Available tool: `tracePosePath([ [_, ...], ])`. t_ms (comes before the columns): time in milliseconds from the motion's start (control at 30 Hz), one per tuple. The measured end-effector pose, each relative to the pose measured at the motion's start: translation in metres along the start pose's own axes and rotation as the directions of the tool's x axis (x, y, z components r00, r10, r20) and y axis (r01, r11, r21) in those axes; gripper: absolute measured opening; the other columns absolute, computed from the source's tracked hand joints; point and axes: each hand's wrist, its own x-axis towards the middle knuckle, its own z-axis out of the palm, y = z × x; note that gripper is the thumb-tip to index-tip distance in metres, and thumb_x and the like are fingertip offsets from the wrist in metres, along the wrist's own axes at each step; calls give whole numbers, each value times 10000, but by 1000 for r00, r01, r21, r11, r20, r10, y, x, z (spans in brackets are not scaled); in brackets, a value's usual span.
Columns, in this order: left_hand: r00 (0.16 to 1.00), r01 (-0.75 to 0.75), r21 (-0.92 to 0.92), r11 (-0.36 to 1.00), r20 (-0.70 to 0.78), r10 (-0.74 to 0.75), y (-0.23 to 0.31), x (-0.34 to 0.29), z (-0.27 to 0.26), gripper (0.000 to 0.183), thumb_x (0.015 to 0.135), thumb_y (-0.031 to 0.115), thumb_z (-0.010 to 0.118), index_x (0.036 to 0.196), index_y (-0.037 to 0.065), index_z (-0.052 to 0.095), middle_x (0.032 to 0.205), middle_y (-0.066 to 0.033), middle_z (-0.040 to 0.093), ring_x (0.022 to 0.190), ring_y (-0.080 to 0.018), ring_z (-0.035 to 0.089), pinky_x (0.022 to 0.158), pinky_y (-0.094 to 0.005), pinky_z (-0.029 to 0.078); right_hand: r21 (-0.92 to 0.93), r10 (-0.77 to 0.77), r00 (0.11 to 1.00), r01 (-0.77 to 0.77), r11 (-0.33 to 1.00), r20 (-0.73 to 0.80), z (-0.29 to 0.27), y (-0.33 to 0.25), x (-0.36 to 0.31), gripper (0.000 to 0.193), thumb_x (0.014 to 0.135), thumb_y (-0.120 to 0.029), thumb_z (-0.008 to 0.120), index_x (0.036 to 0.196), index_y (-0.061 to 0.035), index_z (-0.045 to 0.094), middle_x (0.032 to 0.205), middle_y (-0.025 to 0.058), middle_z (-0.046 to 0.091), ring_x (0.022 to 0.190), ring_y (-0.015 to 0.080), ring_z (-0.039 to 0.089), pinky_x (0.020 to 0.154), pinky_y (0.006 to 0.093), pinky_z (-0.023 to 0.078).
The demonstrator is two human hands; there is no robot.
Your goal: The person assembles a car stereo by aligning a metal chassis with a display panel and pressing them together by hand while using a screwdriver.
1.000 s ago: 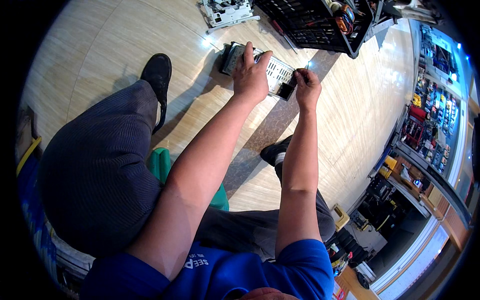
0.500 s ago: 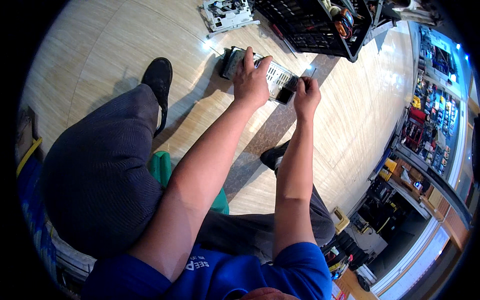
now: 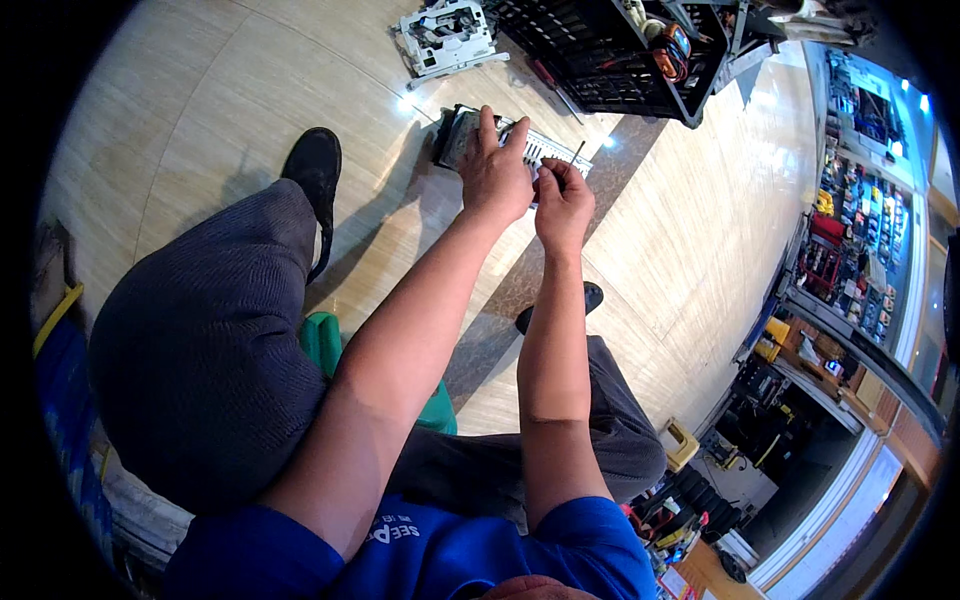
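A flat metal case [image 3: 460,130] with a slotted silvery face and a dark left end lies on the floor ahead of me. My left hand [image 3: 497,178] is laid over its middle, two fingers stretched apart across the top and the others hidden; it holds the case down. Close beside it, at the right part of the case, my right hand [image 3: 563,207] is closed in a pinch. A thin dark rod [image 3: 580,150] sticks up from those fingers, perhaps a slim tool. Its lower end is hidden by the hand.
Beyond the case stand a white metal frame mechanism [image 3: 447,40] and a black plastic crate [image 3: 600,60] with an orange cabled device [image 3: 672,52] on its rim. A long thin tool [image 3: 556,90] lies by the crate. Green plastic [image 3: 325,345] shows beneath my legs. Loaded shelves [image 3: 870,210] line the right.
My right hand has moved left along the case, from its right end to beside my left hand, with the thin rod still in its fingers. My left hand stays on the case.
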Motion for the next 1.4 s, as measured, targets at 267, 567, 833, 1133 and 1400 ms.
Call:
tracePosePath([
  [267,982,-190,-284,940,-48,184,22,6,-6,169,870,128,572,961,30,676,1018,-184,649,966,-357,616,843,-426,492,163,-22,995,37,986,-94,-5,-18,-2,36,884,0,628,907,25,640,794,23,637,713,83,565,620,235,478],
  [567,959,-146,-336,930,183,217,2,5,4,233,887,188,533,810,10,660,862,-206,644,841,-383,624,764,-469,490,46,-83,995,86,995,-64,-18,-1,1,105,855,12,669,924,8,590,787,9,600,702,76,551,623,223,476],
  [833,933,22,-292,956,349,85,6,11,-9,320,882,251,530,831,-24,687,883,-247,665,867,-392,654,818,-467,507,-309,-133,990,111,945,-53,-26,-9,2,133,775,-42,746,845,-1,642,727,76,640,660,123,581,625,289,489],
  [1133,960,68,-302,951,279,20,-1,8,2,341,877,290,542,772,-6,675,818,-250,645,808,-402,642,750,-476,497,-475,-333,943,296,829,6,-13,-23,-11,72,812,-62,679,848,0,678,784,194,633,720,354,626,654,401,493],
  [1400,951,23,-259,966,303,58,-6,8,2,364,896,314,495,806,14,681,857,-242,653,833,-409,640,785,-479,496,-500,-323,943,320,804,83,-18,-23,-10,76,820,-64,670,864,-3,677,801,192,637,721,364,624,655,408,491],
])
